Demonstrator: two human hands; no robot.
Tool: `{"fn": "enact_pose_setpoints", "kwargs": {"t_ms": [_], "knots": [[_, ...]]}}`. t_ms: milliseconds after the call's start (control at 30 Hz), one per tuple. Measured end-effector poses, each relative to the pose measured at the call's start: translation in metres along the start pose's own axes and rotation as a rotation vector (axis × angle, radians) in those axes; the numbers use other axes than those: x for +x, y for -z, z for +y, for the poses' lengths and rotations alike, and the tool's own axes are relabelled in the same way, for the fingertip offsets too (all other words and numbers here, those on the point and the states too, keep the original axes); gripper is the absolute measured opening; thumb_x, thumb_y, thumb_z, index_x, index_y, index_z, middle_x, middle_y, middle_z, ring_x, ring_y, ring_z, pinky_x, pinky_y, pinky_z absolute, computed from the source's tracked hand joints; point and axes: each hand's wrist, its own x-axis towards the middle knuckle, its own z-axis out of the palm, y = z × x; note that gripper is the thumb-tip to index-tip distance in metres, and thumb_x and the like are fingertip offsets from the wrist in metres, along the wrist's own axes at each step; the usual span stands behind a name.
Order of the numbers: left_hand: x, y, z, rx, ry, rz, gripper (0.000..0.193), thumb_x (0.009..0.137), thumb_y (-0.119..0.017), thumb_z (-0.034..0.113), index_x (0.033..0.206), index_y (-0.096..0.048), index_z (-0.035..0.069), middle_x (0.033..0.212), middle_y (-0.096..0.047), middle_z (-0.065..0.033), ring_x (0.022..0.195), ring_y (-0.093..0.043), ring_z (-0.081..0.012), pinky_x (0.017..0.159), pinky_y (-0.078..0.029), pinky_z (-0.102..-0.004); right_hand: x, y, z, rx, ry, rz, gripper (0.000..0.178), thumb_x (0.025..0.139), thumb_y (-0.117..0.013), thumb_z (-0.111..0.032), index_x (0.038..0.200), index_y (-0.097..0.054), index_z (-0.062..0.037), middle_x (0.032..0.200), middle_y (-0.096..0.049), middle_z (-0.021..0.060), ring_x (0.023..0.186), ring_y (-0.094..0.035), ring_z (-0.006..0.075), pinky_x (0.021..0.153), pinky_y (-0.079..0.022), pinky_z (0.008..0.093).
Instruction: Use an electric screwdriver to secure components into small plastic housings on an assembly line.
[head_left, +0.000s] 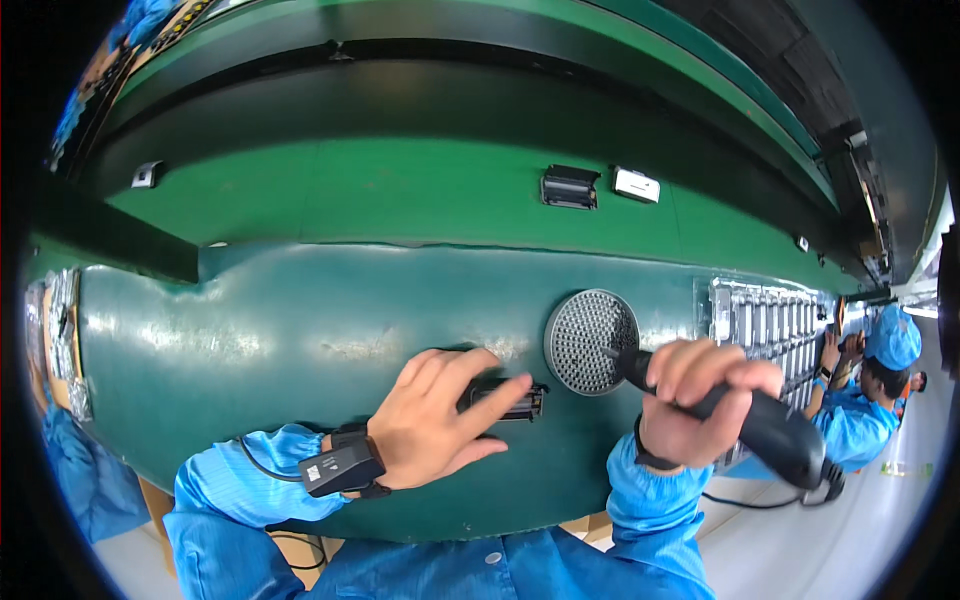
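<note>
My right hand [695, 400] is wrapped round a black electric screwdriver [775, 435], which lies tilted with its tip to the left. The tip is over a round grey screw tray [588, 385] with rows of small holes; whether it touches a screw is too small to tell. My left hand [430, 425] rests on the green mat with fingers spread. Its index finger stretches across a small black printer-like part [522, 402], hiding some of it. A black box is strapped on my left wrist.
Beyond the mat, a green conveyor belt [400, 190] carries a black part [570, 188] and a white-topped part [636, 184]. A clear plastic tray [770, 320] of grey parts lies right. A co-worker [865, 400] in blue sits far right. A dark bar [130, 235] juts in at left.
</note>
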Motion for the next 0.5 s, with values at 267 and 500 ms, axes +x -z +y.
{"fn": "enact_pose_setpoints", "kwargs": {"t_ms": [267,500], "knots": [[-0.001,0.000,-0.016,-0.055,0.060,-0.057,0.064,0.062,-0.092,0.022,0.120,-0.068,0.006,0.112,-0.065,-0.0076,0.106,-0.061,-0.0303,0.094,-0.047,-0.0440,0.006,0.002,0.029,0.085,-0.068,0.050,0.028,0.102,-0.064,-0.031,0.111,-0.044,-0.0121,0.071,-0.052,0.0073,0.058,-0.052,0.0203,0.054,-0.049,0.0380],[-0.003,0.003,-0.022,-0.090,0.076,-0.046,0.066,0.059,-0.094,0.024,0.118,-0.069,0.008,0.112,-0.064,-0.0060,0.106,-0.060,-0.0298,0.095,-0.045,-0.0436,0.006,-0.001,0.041,0.005,-0.060,0.051,0.025,0.102,-0.061,-0.027,0.110,-0.044,-0.0105,0.069,-0.049,0.0064,0.054,-0.049,0.0182,0.049,-0.047,0.0361]]}}
